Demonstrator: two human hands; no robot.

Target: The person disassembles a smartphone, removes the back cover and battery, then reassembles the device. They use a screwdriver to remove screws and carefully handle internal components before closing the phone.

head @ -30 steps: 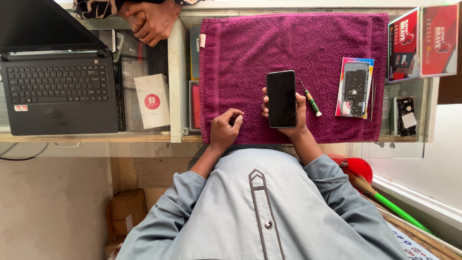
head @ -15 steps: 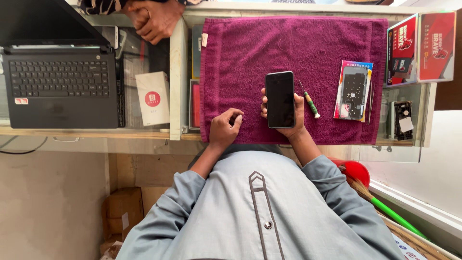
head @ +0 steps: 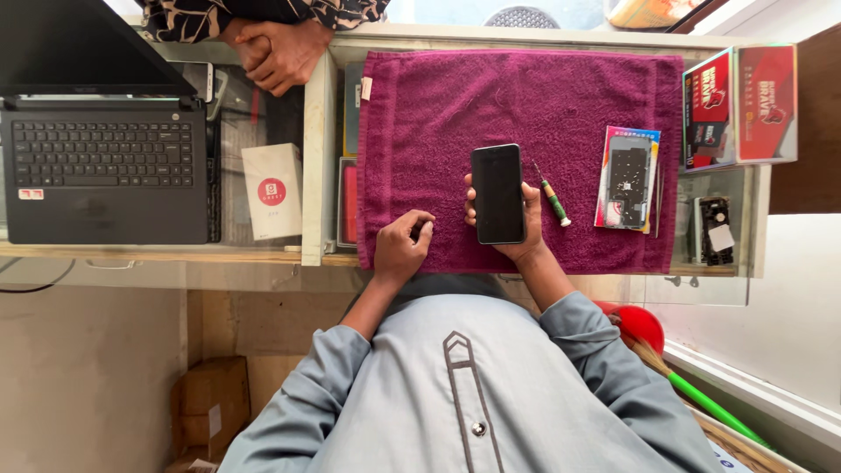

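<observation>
Right hand (head: 512,219) grips a black phone (head: 498,194) upright; left hand (head: 400,247) rests fisted on the purple towel (head: 526,96).

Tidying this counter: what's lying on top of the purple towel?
A black phone in the right hand, the left hand, a green-handled screwdriver, a flat packet. Anything under them is hidden.

Bright, even daylight; sharp focus, soft shadows, no glare
</observation>
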